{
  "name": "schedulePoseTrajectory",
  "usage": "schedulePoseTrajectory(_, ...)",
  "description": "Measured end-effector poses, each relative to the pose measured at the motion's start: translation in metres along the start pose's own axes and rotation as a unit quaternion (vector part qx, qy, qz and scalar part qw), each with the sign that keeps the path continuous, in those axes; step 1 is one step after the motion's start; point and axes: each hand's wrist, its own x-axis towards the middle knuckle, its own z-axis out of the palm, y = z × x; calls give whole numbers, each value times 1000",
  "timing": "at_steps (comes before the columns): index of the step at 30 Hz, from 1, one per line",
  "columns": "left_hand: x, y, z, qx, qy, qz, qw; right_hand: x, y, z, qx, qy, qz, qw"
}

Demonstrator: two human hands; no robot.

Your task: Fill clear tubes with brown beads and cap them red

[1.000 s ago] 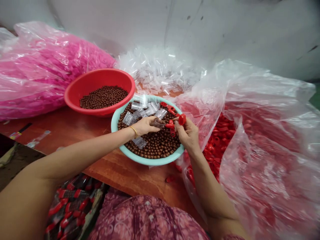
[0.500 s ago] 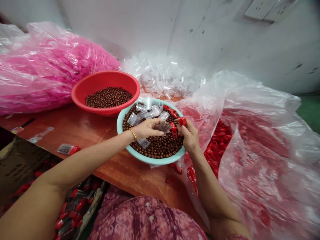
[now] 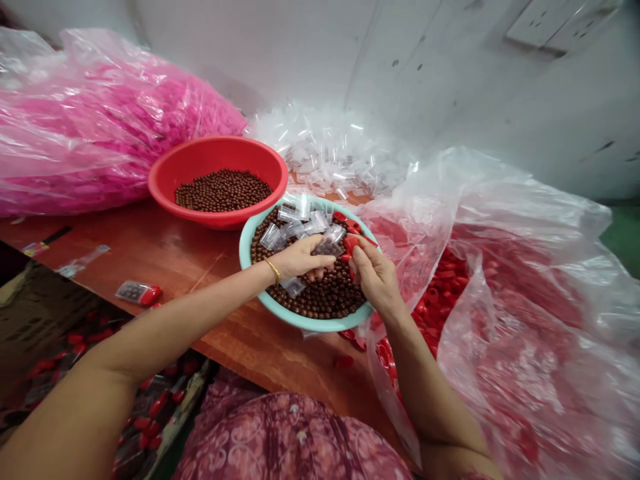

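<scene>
My left hand [image 3: 303,259], with a gold bracelet at the wrist, is closed on a small clear plastic container [image 3: 327,247] over the pale blue basin [image 3: 249,253]. Between the thumb and fingers of my right hand [image 3: 374,272] is a red cap [image 3: 351,243], close to the container's right end. Whether cap and container touch, I cannot tell. Below both hands the basin holds brown beads [image 3: 320,298], with several clear containers [image 3: 293,229] lying on top at the back left. More red caps [image 3: 340,217] rest at its back right, partly behind my right hand.
A red basin [image 3: 160,180] of brown beads stands behind to the left, beside a bag of pink pieces [image 3: 115,120]. Clear containers [image 3: 335,150] are heaped at the back. An opened bag [image 3: 525,320] of red caps lies right. One filled, capped container [image 3: 137,293] sits near the table edge.
My right hand has brought the red cap leftward and down to the container. My left hand has turned slightly around the container. The whole view has shifted a little.
</scene>
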Motion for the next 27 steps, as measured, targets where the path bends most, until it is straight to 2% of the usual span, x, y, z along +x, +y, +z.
schedulePoseTrajectory(3,-1,3,-1,-64,-19,-33,997,2,-2,2,88,30,72,993)
schedulePoseTrajectory(7,-2,6,-3,-140,-40,-49,988,5,-7,2,169,7,113,979)
schedulePoseTrajectory(12,-2,8,-6,-156,-58,-60,984,7,-5,2,151,-13,108,982)
schedulePoseTrajectory(18,-1,8,-6,-144,-41,-26,988,10,-1,5,151,-2,95,984)
schedulePoseTrajectory(22,-1,8,-5,-120,-32,-37,992,11,-3,6,145,-6,87,986)
schedulePoseTrajectory(27,-1,8,-5,-100,-46,-49,993,14,-3,4,121,-31,75,989)
